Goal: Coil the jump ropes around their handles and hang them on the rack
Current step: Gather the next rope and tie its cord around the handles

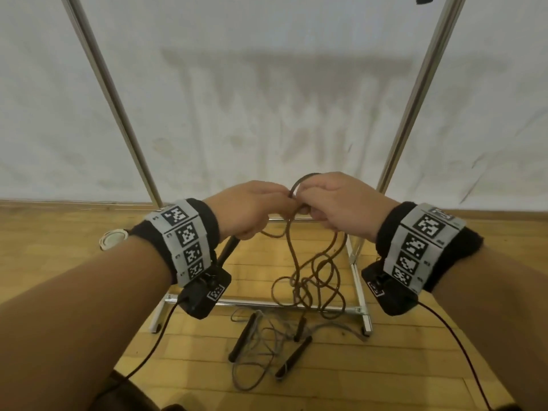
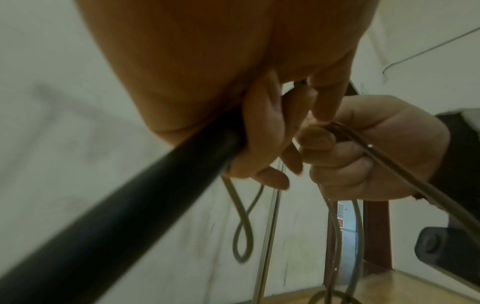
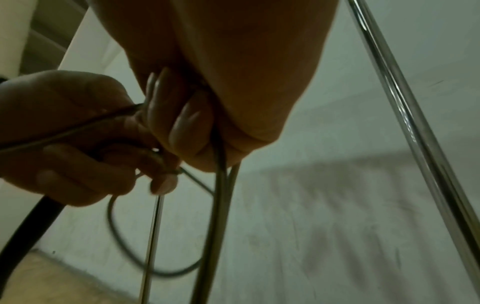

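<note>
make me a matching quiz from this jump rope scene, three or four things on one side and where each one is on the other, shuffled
Things:
1. brown rope
2. grey rope
3. black handle
4. rack

Places:
A. lying loose on the floor
B. standing against the white backdrop
C. gripped in the left hand
D. hanging from both hands, pinched by the right hand

Pairs: 1-D, 2-A, 3-C, 4-B

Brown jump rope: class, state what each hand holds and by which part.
The left hand grips the black handle near its rope end; the right hand pinches the cord of the brown jump rope at a small loop.
</note>
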`<state>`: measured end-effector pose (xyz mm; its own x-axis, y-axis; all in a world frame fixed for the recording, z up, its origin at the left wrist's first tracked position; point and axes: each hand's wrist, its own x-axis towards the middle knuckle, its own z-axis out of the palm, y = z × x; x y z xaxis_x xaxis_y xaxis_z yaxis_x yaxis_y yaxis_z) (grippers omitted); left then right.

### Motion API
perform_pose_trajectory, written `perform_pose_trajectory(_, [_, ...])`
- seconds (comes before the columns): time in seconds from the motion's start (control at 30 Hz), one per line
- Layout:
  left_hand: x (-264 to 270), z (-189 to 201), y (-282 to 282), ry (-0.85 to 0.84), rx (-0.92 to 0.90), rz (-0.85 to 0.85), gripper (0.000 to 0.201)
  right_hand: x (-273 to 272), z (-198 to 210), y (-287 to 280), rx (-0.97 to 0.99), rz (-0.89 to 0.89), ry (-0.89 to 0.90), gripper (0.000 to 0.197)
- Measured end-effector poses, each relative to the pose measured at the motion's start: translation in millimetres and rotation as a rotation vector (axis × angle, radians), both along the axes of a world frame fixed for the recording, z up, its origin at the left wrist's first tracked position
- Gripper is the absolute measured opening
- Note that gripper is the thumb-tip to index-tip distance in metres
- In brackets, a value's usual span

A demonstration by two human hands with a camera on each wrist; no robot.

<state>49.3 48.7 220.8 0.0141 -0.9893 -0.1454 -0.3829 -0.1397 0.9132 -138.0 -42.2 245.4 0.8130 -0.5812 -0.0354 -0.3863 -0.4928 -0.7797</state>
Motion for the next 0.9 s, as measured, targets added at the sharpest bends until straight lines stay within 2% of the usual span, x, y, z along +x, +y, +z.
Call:
perform_pose_trajectory(0.07, [4, -2, 4, 0.007, 0.022, -0.051, 0.044, 0, 1, -2, -0.004, -0.033, -0.031, 0.031])
perform_pose_trajectory(0.17, [3, -6, 3, 0.008, -0.006, -0.059, 0.028, 5, -1, -1, 0.139, -0.083, -0.098, 0.029])
perform_pose_trajectory(0.27, [1, -5, 1, 0.230, -0.089, 0.038, 0.023, 9, -1, -1, 0.283, -0.055, -0.204, 0.026])
perform_pose_trajectory(0.33, [4, 0, 0, 0.370, -0.166, 0.122, 0.028, 9, -4, -4, 0.299, -0.012, -0.233, 0.028])
perform_pose_trajectory(0.4, [10, 8, -2, 0.474, -0.295, 0.290, 0.029, 5, -13, -11, 0.265, 0.026, -0.219, 0.028])
perform_pose_trajectory(0.47, [24, 23, -2, 0.576, -0.443, 0.528, 0.023, -3, -32, -20, 0.181, 0.047, -0.115, 0.028])
perform_pose_trajectory(0.57, [56, 39, 6, 0.665, -0.602, 0.843, 0.021, -22, -72, -37, -0.001, 0.058, 0.310, 0.036])
perform_pose_trajectory(0.63, [77, 40, 16, 0.550, -0.587, 1.015, 0.023, -31, -96, -43, -0.086, 0.085, 0.613, 0.038])
perform_pose_trajectory(0.67, [83, 37, 18, 0.368, -0.499, 1.069, 0.026, -36, -103, -46, -0.109, 0.091, 0.702, 0.038])
perform_pose_trajectory(0.73, [86, 24, 19, -0.112, -0.253, 1.014, 0.028, -36, -103, -49, -0.135, 0.067, 0.709, 0.038])
perform_pose_trajectory(0.77, [84, 15, 18, -0.273, -0.157, 0.928, 0.031, -32, -98, -49, -0.139, 0.047, 0.655, 0.037])
perform_pose_trajectory(0.8, [79, 7, 16, -0.347, -0.100, 0.838, 0.036, -27, -91, -48, -0.135, 0.027, 0.584, 0.035])
perform_pose_trajectory(0.83, [71, 2, 12, -0.343, -0.091, 0.757, 0.035, -22, -82, -46, -0.127, 0.011, 0.511, 0.034])
perform_pose_trajectory(0.9, [52, -5, 6, -0.207, -0.146, 0.609, 0.030, -11, -64, -39, -0.102, -0.004, 0.402, 0.032])
